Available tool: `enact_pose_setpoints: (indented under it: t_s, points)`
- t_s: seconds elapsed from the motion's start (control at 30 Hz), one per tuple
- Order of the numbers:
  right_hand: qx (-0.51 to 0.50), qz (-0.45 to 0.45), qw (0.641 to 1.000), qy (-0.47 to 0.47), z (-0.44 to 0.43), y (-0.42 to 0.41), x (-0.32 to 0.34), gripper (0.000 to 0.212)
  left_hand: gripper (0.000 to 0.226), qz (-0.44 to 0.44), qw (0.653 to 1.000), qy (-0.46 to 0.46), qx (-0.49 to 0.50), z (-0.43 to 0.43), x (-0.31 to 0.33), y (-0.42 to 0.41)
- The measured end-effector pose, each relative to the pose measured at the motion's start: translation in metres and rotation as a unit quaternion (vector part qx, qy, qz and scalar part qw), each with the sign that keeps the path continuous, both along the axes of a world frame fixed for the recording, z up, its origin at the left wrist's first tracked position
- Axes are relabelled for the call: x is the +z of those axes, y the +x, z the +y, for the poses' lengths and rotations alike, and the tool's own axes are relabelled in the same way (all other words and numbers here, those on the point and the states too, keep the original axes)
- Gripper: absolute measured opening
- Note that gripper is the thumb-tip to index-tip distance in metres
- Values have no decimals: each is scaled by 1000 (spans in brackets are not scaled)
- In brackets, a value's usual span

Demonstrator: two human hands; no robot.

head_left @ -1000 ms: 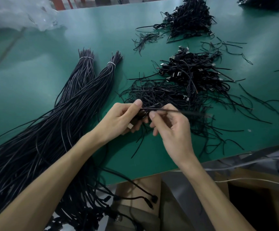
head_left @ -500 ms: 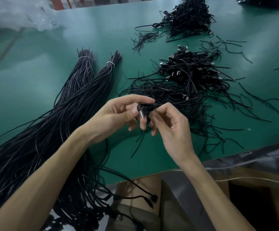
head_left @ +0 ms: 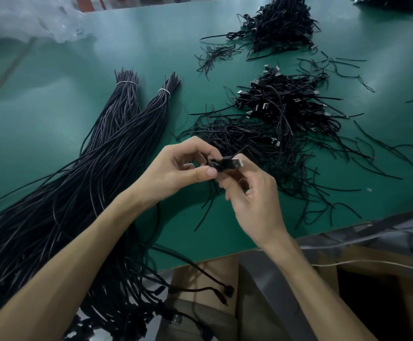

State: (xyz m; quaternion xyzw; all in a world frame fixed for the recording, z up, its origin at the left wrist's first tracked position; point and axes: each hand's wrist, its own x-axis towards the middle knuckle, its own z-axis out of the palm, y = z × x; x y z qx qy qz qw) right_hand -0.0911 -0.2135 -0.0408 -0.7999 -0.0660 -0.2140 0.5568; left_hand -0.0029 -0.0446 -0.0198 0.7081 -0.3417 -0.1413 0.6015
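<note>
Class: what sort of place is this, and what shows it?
Probably a cable-assembly workshop: a green work table, long black cable bundles tied with white bands, and a heap of short black leads with metal plugs.

My left grip (head_left: 181, 168) pinches a small looped black cable (head_left: 221, 165) between thumb and forefinger. My right grip (head_left: 249, 193) holds the same cable from below, its metal plug pointing right. Both are above the green worktop (head_left: 52, 114). Left: two long cable bundles (head_left: 126, 119), white-banded at their far ends. Just beyond my grips: tangled pile of short plugged cables (head_left: 286, 107). Far right: another pile (head_left: 281, 28).
</note>
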Motion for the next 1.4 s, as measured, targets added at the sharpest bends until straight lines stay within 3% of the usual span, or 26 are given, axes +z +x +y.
enact_pose_setpoints:
  t_s: [0.17, 0.5, 0.7, 0.97, 1.2, 1.4]
  points:
    - [-7, -32, 999, -2, 1, -1, -1, 11, 43, -26, 999, -23, 20, 1, -3, 1]
    - [-36, -57, 991, -112, 1, -3, -7, 18, 25, -42, 998, -33, -15, 1, -8, 5]
    - [-60, -33, 994, -82, -1, 2, -9, 11, 27, -237, 965, 61, 97, 1, -8, 3]
    - [-41, -35, 998, 10, -1, -2, -1, 5, 25, -336, 929, 83, 130, -1, -6, -5]
    - [-44, -14, 999, -2, -1, -2, 4, 15, 22, -217, 963, 48, 153, -8, -3, -8]
    - [-53, -2, 999, 7, -2, -1, 3, 16, 24, -30, 998, -36, 42, -5, 2, -2]
